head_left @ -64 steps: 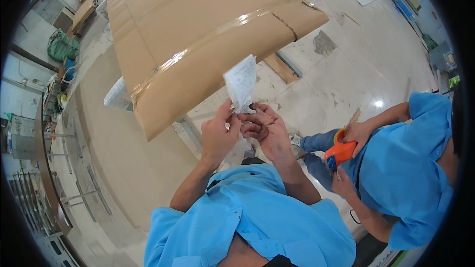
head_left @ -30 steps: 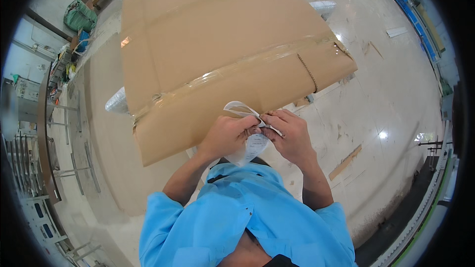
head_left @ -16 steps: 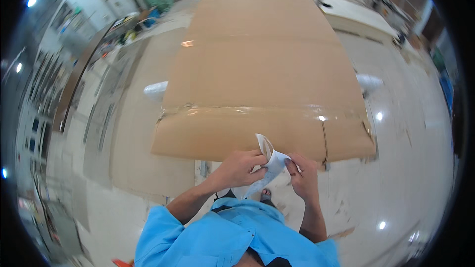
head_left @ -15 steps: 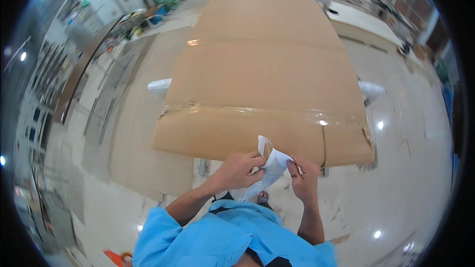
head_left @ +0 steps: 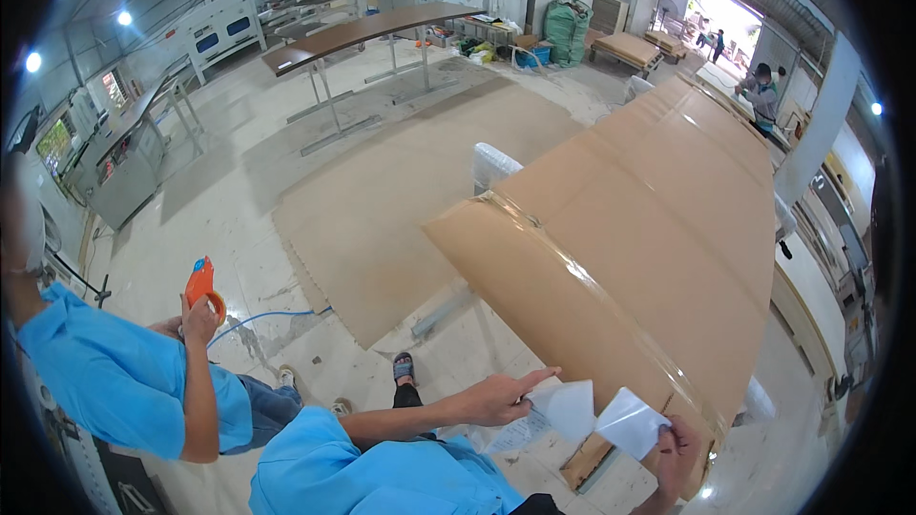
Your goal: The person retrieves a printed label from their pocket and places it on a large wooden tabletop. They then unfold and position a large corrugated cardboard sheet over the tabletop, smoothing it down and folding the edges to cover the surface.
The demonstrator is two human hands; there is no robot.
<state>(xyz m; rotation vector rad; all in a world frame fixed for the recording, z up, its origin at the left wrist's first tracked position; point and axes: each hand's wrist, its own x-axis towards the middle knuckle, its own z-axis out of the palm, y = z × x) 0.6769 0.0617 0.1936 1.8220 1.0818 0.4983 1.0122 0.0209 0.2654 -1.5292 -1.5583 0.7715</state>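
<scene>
My left hand (head_left: 496, 401) pinches a white printed paper sheet (head_left: 565, 410), its index finger stretched out past the paper. Part of the sheet hangs below the hand, with print showing on it. A second white piece of paper (head_left: 630, 422), glossy and blank on the side I see, is gripped at its right edge by the fingers of my right hand (head_left: 677, 448). A small gap parts the two pieces. Both hands are over the near end of a long cardboard-wrapped slab (head_left: 639, 191), sealed with clear tape.
At my left a person in a blue shirt (head_left: 114, 372) holds an orange tape dispenser (head_left: 203, 284). Flat cardboard (head_left: 382, 219) covers the floor, a blue hose (head_left: 258, 317) beside it. A brown tabletop on stands (head_left: 372, 33) is farther back. Another person (head_left: 761, 95) is at the slab's far end.
The view has swung left, bringing the nearby person and dispenser in. My hands have moved apart; the paper they both held close together now shows as two separate pieces, one in each hand.
</scene>
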